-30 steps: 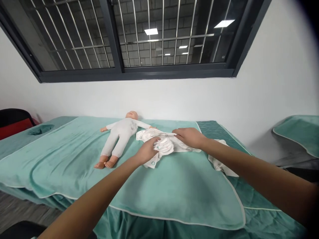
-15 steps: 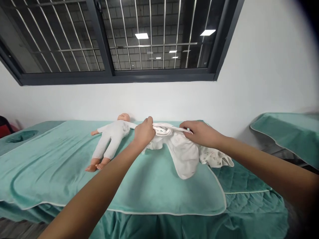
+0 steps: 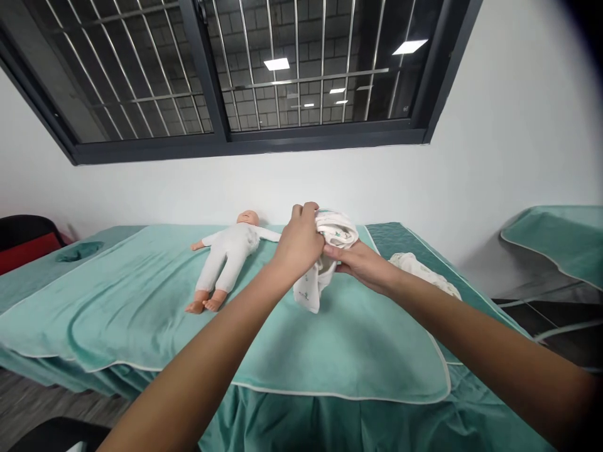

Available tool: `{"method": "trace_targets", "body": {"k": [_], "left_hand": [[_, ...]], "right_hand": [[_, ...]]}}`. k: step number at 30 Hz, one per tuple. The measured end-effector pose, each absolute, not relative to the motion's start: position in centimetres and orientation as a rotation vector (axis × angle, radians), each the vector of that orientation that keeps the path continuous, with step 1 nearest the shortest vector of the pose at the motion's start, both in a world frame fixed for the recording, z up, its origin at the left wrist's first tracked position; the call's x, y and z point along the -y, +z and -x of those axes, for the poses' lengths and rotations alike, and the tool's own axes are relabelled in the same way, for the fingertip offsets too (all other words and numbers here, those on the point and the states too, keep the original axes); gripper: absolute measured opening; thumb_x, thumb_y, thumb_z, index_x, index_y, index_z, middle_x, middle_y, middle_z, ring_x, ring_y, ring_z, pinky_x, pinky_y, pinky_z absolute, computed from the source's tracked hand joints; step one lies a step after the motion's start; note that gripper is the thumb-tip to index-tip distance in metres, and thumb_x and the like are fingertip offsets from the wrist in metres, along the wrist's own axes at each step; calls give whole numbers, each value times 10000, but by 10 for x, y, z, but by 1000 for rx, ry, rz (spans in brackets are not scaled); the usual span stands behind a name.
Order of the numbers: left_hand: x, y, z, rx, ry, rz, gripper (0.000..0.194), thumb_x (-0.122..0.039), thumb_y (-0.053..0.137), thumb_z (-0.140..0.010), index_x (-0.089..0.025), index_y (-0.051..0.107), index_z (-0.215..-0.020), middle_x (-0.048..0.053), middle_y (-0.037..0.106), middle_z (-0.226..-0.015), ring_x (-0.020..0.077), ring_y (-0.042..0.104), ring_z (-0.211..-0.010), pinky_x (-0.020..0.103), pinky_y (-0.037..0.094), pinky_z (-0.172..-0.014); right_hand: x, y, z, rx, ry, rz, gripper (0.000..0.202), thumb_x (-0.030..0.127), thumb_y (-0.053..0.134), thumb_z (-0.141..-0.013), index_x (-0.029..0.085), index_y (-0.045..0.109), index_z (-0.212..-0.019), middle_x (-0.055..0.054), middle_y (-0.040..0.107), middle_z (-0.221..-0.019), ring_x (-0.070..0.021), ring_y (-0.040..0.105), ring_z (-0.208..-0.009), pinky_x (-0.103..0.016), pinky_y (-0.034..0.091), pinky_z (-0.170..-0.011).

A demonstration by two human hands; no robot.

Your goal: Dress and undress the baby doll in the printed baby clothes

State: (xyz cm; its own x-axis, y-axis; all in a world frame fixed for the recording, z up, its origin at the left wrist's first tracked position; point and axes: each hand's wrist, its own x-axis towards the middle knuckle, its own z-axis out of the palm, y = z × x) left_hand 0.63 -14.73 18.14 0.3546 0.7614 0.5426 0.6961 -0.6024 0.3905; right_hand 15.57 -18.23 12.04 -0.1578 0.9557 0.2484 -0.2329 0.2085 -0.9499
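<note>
A white cloth garment with a small print is bunched up between my two hands, above the green bed cover. My left hand is closed on its left side, and a loose flap hangs down below. On the right side, my right hand grips the same garment, with the thumb toward my left hand. A baby doll in a white suit lies on its back to the left, its head toward the wall and its bare feet toward me.
Another white printed cloth lies on the bed behind my right forearm. A barred window is in the wall. Green cloth juts in at the right; a red and black chair stands far left.
The garment was stretched between my hands and is now bunched up. My hands have come close together, and the view has shifted somewhat.
</note>
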Motion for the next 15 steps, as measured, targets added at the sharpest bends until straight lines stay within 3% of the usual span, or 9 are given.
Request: {"method": "trace_targets", "body": {"k": [2,6,9,12,15], "left_hand": [[153,185,-1,-1118,1105,-2357,506,-137,551,-787,-214,493,-1283,112,508,-1278,239,609,-1054,396,504,-922],[158,187,17,-712,998,-2069,491,-303,579,-847,-273,494,-1330,82,526,-1332,207,646,-963,377,559,-820],[150,179,34,-740,1251,-2065,495,-319,612,-836,-290,507,-1319,68,471,-1423,248,564,-1186,410,516,-947],[144,162,45,-877,1272,-2091,747,-370,747,-738,-327,427,-1412,74,327,-1544,307,369,-1391,480,400,-1090],[147,144,40,-804,1043,-1955,1027,-412,800,-691,-330,211,-1529,111,270,-1580,327,382,-1390,496,396,-1096]], "right_hand": [[181,126,-149,1238,1330,671,527,460,727,-810,318,549,-1286,-38,633,-1295,-254,622,-1129,-450,538,-911],[175,132,-149,1074,1369,529,403,532,609,-880,287,624,-1200,-38,684,-1217,-268,598,-1183,-448,533,-935],[171,136,-155,942,1371,498,392,526,612,-873,303,630,-1195,-17,688,-1221,-276,569,-1230,-461,521,-962],[169,136,-157,877,1358,472,451,585,598,-854,318,623,-1217,-17,696,-1207,-291,550,-1256,-485,505,-984],[168,128,-146,920,1367,466,552,682,530,-845,322,608,-1256,-30,698,-1202,-296,545,-1264,-487,494,-999]]}}
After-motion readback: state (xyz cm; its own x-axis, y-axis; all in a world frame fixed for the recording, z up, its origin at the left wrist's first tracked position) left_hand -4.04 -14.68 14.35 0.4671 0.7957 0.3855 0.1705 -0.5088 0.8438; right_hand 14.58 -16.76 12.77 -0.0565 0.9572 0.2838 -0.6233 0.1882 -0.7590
